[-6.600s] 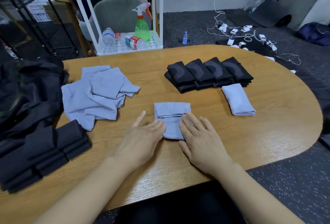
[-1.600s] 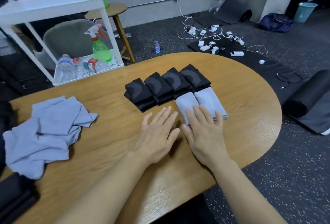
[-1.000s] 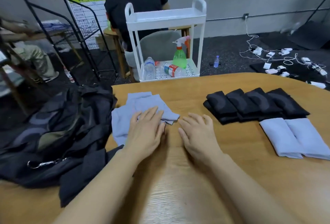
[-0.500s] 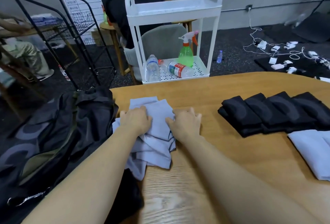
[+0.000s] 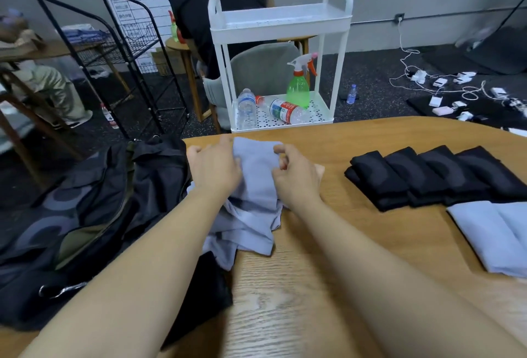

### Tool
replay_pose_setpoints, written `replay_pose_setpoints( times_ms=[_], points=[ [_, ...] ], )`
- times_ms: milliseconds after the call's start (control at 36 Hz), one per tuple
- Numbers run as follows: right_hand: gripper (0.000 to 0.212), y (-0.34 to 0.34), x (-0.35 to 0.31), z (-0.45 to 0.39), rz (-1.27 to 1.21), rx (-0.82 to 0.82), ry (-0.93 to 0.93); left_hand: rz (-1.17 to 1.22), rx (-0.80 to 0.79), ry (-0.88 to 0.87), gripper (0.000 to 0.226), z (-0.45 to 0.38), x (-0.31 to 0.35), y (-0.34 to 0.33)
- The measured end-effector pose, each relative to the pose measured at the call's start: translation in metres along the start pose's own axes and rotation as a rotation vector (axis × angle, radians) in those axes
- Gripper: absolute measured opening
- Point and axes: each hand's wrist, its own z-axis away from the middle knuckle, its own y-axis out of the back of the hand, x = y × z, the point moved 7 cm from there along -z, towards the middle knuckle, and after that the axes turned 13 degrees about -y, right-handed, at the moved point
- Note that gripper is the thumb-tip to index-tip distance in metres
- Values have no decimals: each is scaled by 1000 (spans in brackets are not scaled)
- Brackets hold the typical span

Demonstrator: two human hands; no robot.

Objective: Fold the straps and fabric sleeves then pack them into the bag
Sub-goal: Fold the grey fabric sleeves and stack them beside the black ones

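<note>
Looking maybe halfway: left hand point(image 5: 215, 168) and right hand point(image 5: 296, 178) both pinch the top grey sleeve point(image 5: 256, 169) off the unfolded pile point(image 5: 245, 226) beside the still-unpacked black bag point(image 5: 85, 209), with folded black sleeves point(image 5: 427, 175) and two folded grey sleeves point(image 5: 490, 238) waiting on the table point(image 5: 328, 286).

Crumpled grey sleeves point(image 5: 251, 215) beside open bag point(image 5: 85, 215)

- Two bare forearms enter from the bottom of the frame, no sleeves visible on either.
- The left hand point(image 5: 215, 168), just left of centre, wears no glove, ring or watch.
- The right hand point(image 5: 296, 176), just right of centre, is likewise bare, with short nails and nothing at the wrist.
</note>
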Motion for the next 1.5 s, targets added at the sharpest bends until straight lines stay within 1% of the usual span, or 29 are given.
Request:
replay_pose_setpoints(
  times_ms=[111,222,361,472,611,722,778,833,889,972,1028,1111,1194,1278,1333,1389,1444,1500],
  points=[
    [44,38,-14,15,-90,90,43,88,101,-14,37,2,20,42],
    [42,80,-22,34,-169,157,93,288,180,-2,39,11,36,77],
    [41,132,-21,59,-251,220,200,523,205,-67,41,37,66,116],
    [40,164,-7,84,-211,277,238,643,173,-95,47,62,90,127],
    [39,191,23,116,-157,271,235,726,93,-147,53,96,123,130],
    [36,206,42,128,-125,259,211,826,25,-169,50,107,140,130],
    [33,205,49,126,-84,234,187,785,14,-174,46,105,145,123],
    [32,198,59,119,-24,204,154,686,-10,-170,44,104,150,104],
    [33,187,71,111,43,170,106,608,-72,-161,42,110,156,75],
    [35,163,93,101,223,99,45,521,-156,-154,35,123,162,32],
    [38,148,106,97,334,68,27,481,-174,-159,31,128,160,11],
    [41,137,118,92,380,69,3,448,-162,-175,25,126,156,-5],
    [41,133,122,84,392,99,-6,451,-126,-204,20,116,155,-8],
    [36,133,124,75,414,122,-13,423,-163,-224,23,107,156,-13],
    [30,132,126,73,517,155,10,325,-208,-244,27,105,155,-21],
    [25,130,127,74,631,199,78,226,-231,-250,27,109,156,-28],
    [20,122,126,76,656,218,182,171,-261,-271,31,115,161,-36],
    [16,107,122,81,659,184,287,133,-287,-312,39,118,169,-42]
  ],
)
